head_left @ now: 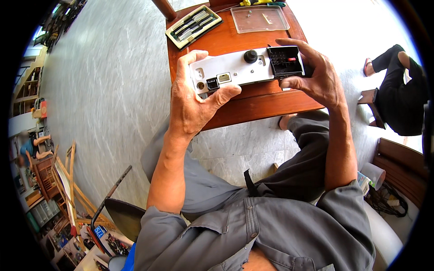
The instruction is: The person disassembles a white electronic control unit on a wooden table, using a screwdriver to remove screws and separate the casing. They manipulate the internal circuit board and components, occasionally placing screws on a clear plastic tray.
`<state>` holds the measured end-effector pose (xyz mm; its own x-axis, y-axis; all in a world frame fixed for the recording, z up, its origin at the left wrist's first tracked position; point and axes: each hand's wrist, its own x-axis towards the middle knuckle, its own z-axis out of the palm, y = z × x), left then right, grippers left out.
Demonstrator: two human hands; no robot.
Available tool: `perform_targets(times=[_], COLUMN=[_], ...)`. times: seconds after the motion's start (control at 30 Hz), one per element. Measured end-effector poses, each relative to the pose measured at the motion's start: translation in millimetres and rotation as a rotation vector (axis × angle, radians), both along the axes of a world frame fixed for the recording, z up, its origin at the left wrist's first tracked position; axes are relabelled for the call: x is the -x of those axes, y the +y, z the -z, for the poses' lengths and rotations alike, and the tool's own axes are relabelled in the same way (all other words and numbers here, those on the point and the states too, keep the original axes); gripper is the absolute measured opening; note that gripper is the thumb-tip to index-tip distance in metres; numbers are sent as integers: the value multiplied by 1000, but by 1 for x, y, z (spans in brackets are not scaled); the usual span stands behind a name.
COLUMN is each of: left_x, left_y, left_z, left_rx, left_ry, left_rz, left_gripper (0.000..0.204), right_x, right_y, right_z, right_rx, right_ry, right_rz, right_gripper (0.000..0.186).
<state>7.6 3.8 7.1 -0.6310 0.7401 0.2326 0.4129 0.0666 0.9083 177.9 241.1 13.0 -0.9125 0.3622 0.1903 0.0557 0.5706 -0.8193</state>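
Note:
A long silver metal electronics unit (237, 67), with sockets, a black knob and a black multi-pin connector block on its facing side, is held up over a small wooden table (253, 104). My left hand (192, 97) grips its left end, thumb across the lower edge by the small sockets. My right hand (316, 72) wraps its right end, fingers over the black connector block.
On the table behind the unit lie an open case of screwdriver bits (193, 25) and a clear plastic lid (259, 18). Grey marble floor spreads to the left. Another person in dark clothing (400, 97) sits at the right. A black chair (120, 212) stands at lower left.

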Motion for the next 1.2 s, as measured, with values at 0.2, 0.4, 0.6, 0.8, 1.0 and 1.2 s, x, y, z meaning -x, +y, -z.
perform_targets(times=[0.2,0.4,0.6,0.8,1.0,1.2], left_x=[-1,-1,6,18,26,33], left_y=[1,1,-1,1,-5,-6], left_z=[2,3,11,1,-6,9], left_rx=[-23,-28,-78,9,-35,61], left_ry=[7,-48,36,-111,-202,-245], left_rz=[-12,-17,-12,61,108,179], left_gripper=[87,87,84,75,80,75], right_x=[-2,-2,6,5,9,10], right_y=[4,8,6,9,15,17], right_z=[0,-6,4,5,7,10], right_rx=[44,65,84,120,68,94], right_ry=[-7,-136,-4,-29,-131,-117], right_rz=[-24,14,-8,25,11,3], right_gripper=[83,92,81,88,82,78])
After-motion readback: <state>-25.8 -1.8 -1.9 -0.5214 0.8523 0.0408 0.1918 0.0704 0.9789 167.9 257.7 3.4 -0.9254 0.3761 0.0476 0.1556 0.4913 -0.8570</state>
